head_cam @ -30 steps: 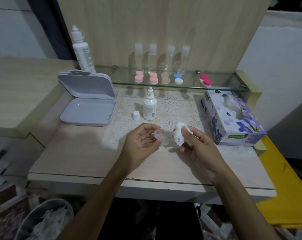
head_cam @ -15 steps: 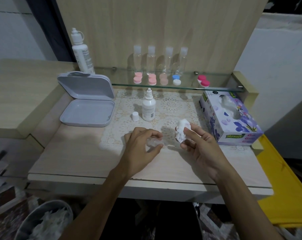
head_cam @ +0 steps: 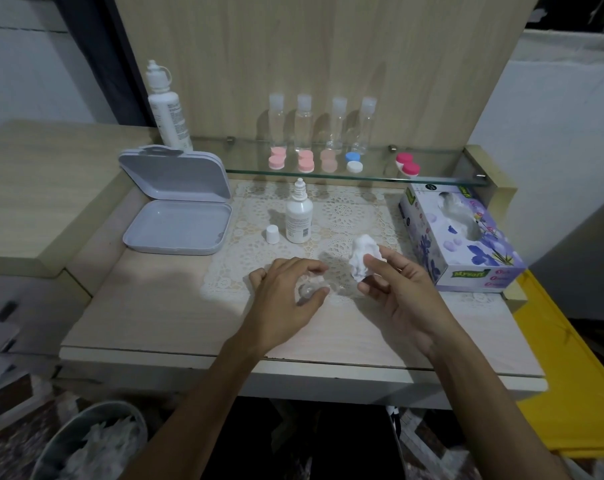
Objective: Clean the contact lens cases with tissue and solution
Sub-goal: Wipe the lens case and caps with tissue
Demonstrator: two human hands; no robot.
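Note:
My left hand (head_cam: pixel 286 292) lies palm down on the lace mat, its thumb and fingers curled round a clear contact lens case (head_cam: pixel 311 287) that rests on the table. My right hand (head_cam: pixel 397 289) hovers just to the right and pinches a crumpled white tissue (head_cam: pixel 362 259) between thumb and fingertips. A small white solution bottle (head_cam: pixel 298 216) stands uncapped behind my hands, its cap (head_cam: pixel 272 234) beside it on the left. Several coloured lens cases (head_cam: pixel 307 162) sit on the glass shelf (head_cam: pixel 432 174).
An open grey box (head_cam: pixel 177 220) lies at the back left, with a tall white bottle (head_cam: pixel 165 105) behind it. A purple tissue box (head_cam: pixel 463 237) sits at the right. Several clear vials (head_cam: pixel 304 123) stand on the shelf. A bin (head_cam: pixel 92 441) with used tissues is below left.
My left hand turned palm down and lowered the clear case to the table. My right hand with the tissue drifted slightly right and apart from it.

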